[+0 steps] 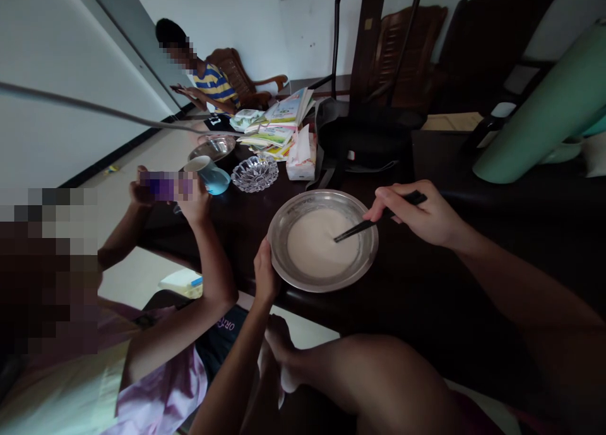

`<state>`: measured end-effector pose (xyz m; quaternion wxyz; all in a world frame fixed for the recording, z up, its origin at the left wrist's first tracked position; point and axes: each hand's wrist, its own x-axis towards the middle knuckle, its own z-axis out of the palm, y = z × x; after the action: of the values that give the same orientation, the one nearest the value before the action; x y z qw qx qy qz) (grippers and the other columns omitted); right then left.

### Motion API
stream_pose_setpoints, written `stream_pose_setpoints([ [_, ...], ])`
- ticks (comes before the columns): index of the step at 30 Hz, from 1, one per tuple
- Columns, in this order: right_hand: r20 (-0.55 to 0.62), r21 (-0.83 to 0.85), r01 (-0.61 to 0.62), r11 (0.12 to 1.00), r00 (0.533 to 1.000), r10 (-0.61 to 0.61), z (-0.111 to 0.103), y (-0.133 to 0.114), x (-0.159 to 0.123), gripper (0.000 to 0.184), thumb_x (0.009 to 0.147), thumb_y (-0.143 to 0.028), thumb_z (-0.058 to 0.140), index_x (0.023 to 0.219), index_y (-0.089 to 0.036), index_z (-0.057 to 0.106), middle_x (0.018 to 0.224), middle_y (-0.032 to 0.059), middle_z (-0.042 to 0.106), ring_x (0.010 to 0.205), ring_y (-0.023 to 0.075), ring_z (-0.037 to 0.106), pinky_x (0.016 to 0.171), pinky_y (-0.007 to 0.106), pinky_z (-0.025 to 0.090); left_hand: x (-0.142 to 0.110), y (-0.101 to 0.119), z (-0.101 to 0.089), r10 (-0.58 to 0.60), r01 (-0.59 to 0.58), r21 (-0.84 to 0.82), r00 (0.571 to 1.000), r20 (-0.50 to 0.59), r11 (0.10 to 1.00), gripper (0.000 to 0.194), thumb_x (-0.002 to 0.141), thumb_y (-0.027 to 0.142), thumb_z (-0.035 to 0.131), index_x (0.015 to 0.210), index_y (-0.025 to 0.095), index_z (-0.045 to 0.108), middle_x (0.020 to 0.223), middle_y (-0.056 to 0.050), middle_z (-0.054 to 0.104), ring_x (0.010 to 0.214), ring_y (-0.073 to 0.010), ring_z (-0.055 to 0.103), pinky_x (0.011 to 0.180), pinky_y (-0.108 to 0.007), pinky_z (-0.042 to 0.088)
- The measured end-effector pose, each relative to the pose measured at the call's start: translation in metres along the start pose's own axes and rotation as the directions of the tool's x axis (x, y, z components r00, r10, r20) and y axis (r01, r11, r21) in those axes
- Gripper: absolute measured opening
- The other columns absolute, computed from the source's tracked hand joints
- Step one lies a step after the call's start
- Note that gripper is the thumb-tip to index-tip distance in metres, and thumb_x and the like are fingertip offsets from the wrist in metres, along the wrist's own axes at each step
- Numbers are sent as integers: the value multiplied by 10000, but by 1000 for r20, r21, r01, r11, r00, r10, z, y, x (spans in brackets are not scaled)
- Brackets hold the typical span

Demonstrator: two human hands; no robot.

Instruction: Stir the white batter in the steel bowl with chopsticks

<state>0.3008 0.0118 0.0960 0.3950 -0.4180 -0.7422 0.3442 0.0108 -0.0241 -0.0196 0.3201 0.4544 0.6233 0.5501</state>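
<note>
Bowl (280, 236), round, flared, smooth grey metal, sits at frame centre, containing pale, thick-looking liquid (312, 249). Left hand (266, 273) clasps its left edge, some fingers hidden. Right hand (421, 213), right of centre, is closed around slim black chopsticks (357, 228), tips in the liquid. Beyond, upper centre: ridged clear glass dish (255, 175), soft tissue pack (302, 165), stacked paper booklets (278, 132).

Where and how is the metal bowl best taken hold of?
Probably grip the metal bowl by its left rim, coming from the left, where the left hand touches it: the flared edge offers a hold, and the chopsticks cross the right side. Better keep it level, as pale mixture lies inside.
</note>
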Motion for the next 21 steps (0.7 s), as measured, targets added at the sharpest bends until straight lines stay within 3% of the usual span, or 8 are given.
stream_pose_setpoints([
  [3, 141, 128, -60, 990, 989, 42, 4, 2, 1, 518, 957, -563, 474, 695, -203, 739, 787, 63, 775, 683, 172, 670, 537, 279, 444, 0, 0, -1, 4, -4, 25, 1000, 0, 1000, 567, 910, 600, 435, 1125, 154, 712, 1156, -97, 723, 1135, -267, 622, 1024, -376, 451],
  [7, 313, 102, -20, 995, 950, -14, 16, 11, 7, 415, 953, -502, 517, 863, -186, 769, 982, 68, 791, 876, 186, 704, 671, 262, 502, 0, -1, -1, 11, -11, 33, 1000, 4, 999, 573, 923, 594, 417, 1138, 147, 705, 1180, -100, 717, 1171, -267, 608, 1042, -375, 439],
  [11, 216, -59, 88, 994, 974, -73, 18, 13, 8, 335, 958, -440, 531, 901, -220, 778, 986, 49, 794, 911, 188, 706, 743, 272, 511, 0, -2, -1, 2, -2, 16, 1000, 10, 1000, 569, 921, 602, 426, 1139, 160, 711, 1179, -92, 723, 1163, -270, 614, 1041, -384, 442],
  [16, -17, -17, 2, 1000, 1000, -3, 6, 5, 1, 462, 967, -512, 478, 747, -215, 756, 812, 57, 773, 619, 148, 633, 505, 270, 434, 0, -2, 0, -6, 6, -4, 1000, -8, 1000, 561, 909, 610, 447, 1122, 167, 718, 1184, -91, 721, 1168, -272, 613, 1045, -378, 440],
  [21, 78, 154, -70, 986, 995, 59, 7, 3, -1, 531, 958, -559, 458, 681, -198, 731, 685, 45, 739, 399, 81, 435, 400, 273, 322, 1, -1, 0, 0, 0, -7, 1000, -3, 1000, 545, 907, 606, 454, 1099, 175, 727, 1167, -81, 725, 1168, -270, 612, 1052, -378, 433],
])
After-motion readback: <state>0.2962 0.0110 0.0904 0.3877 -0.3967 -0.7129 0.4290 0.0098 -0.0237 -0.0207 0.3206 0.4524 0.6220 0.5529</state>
